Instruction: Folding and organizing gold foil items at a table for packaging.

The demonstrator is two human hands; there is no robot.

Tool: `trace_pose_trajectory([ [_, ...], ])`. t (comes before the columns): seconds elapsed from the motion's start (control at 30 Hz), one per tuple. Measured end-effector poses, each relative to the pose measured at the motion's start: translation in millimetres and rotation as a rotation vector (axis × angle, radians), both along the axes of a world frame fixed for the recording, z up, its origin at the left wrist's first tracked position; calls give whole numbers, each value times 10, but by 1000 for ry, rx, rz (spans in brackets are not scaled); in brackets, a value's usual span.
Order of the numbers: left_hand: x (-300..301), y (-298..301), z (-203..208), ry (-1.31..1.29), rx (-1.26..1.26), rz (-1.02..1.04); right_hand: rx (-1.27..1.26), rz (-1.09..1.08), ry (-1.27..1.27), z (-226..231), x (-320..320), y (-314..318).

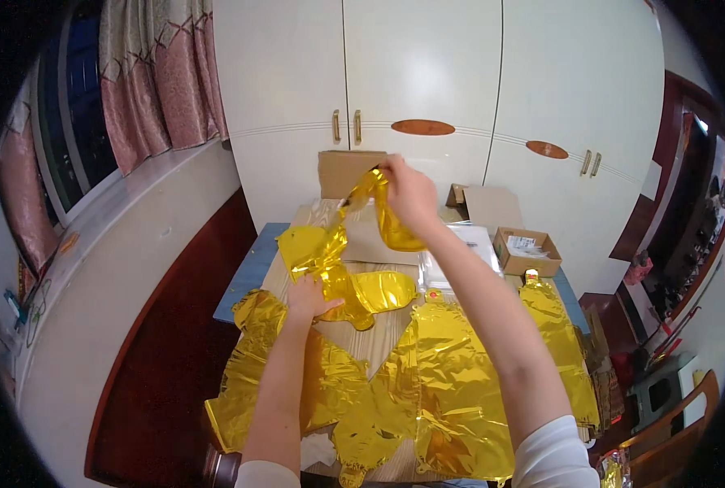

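Observation:
My right hand (pixel 409 193) is raised above the far part of the table, its fingers closed on a lifted end of a shiny gold foil balloon (pixel 383 291). The foil is flat and uninflated, and it bends down from that hand in a twisted loop. Lower and to the left, my left hand (pixel 308 298) rests on the same crumpled foil with thumb spread, pressing it to the table. Nearer to me, more flat gold foil balloons (pixel 460 382) overlap across the tabletop. Another gold foil piece (pixel 252 366) lies beside my left forearm.
Behind the foil stand a small open cardboard box (pixel 529 250) with packets in it and a clear plastic stack (pixel 464 259). Brown cardboard (pixel 348 172) leans against the white cabinet (pixel 427 65). A wooden chair (pixel 679 431) is at the right, a curtained window at the left.

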State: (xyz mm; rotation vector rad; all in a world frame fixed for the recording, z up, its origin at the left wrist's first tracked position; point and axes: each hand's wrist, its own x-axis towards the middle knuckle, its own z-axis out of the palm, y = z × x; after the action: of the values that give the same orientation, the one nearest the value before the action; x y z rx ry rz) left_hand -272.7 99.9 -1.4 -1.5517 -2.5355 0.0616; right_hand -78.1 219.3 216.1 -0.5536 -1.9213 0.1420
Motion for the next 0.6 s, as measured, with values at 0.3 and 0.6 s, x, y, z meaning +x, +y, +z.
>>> trace_pose_trajectory([
  [0.3,-56,-7,59,-89,-14,-30,86,-116,80,593,546,-50],
  [0.6,-142,204,101,-78,-62,-135,188,1,171,861,1572,-25],
])
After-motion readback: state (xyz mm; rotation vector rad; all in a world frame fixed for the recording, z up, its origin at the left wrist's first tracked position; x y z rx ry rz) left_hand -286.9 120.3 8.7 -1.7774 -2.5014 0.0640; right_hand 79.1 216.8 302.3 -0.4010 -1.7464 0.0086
